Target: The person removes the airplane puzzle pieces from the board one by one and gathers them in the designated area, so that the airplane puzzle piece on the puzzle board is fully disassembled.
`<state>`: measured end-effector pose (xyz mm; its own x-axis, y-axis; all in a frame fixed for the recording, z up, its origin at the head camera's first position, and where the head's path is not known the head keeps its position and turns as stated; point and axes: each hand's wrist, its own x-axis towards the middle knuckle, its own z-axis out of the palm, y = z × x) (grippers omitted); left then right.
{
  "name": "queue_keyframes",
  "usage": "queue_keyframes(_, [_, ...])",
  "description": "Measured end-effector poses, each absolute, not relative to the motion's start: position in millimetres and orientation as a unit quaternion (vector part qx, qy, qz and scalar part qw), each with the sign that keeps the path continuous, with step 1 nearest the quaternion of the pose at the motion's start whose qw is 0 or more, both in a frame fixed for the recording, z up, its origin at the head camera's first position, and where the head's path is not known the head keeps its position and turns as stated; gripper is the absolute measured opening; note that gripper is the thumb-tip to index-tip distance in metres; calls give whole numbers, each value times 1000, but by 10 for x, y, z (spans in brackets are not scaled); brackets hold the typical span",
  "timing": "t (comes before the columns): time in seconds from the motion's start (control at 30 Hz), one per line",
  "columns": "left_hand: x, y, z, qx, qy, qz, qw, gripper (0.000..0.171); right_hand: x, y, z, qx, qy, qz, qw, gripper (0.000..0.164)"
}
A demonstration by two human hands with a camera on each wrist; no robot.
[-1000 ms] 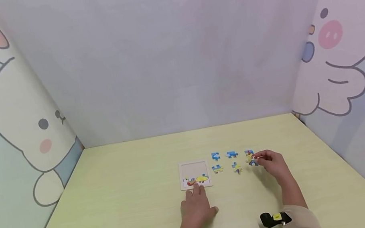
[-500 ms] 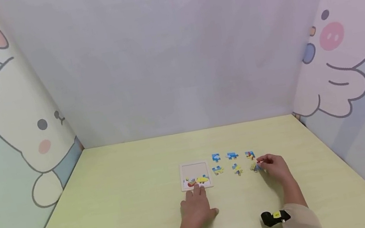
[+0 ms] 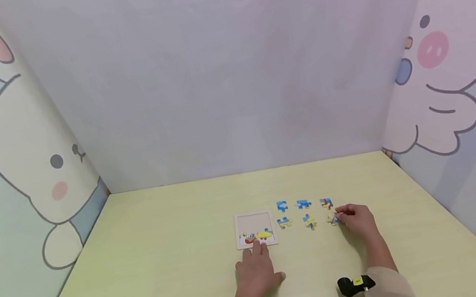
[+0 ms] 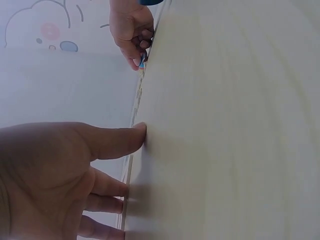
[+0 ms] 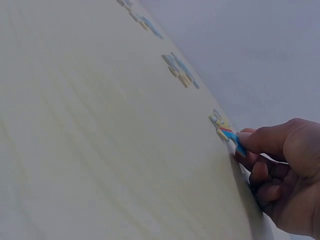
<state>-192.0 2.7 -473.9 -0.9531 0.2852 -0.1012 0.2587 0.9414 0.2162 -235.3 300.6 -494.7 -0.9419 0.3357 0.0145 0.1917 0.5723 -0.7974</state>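
My left hand [image 3: 256,271] rests with its fingertips on the near edge of a small square puzzle tray [image 3: 236,231], fingers straight and thumb spread to the side. Joined pieces [image 3: 263,234] with a yellow and red picture lie along the tray's near side. To the right, my right hand [image 3: 359,220] pinches a yellow, red and blue puzzle piece [image 5: 227,131] between thumb and fingers at the table surface. Its right end is hidden by the fingertips in the head view. Just beyond it lies a blue, red and yellow piece [image 3: 326,202].
Between tray and right hand, more loose pieces lie in two rows: a blue piece [image 3: 281,206], another blue piece [image 3: 303,204], a blue-yellow piece [image 3: 284,222] and a yellow one [image 3: 310,221]. A black wrist camera [image 3: 355,285] sits at the right sleeve.
My right hand has brought the pinched piece slightly nearer me, away from the far right piece, to the end of the near row. My left hand has stayed on the tray edge.
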Motion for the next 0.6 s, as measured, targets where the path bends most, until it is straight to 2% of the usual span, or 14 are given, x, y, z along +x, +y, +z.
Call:
queue_keyframes(0.27, [-1921, 15, -4703, 140, 984, 95, 61, 83, -2323, 2995, -4915, -156, -871, 460, 77, 27])
queue_keyframes(0.6, [-1913, 19, -4718, 140, 983, 97, 66, 84, -2316, 2875, -4926, -137, -842, 512, 97, 31])
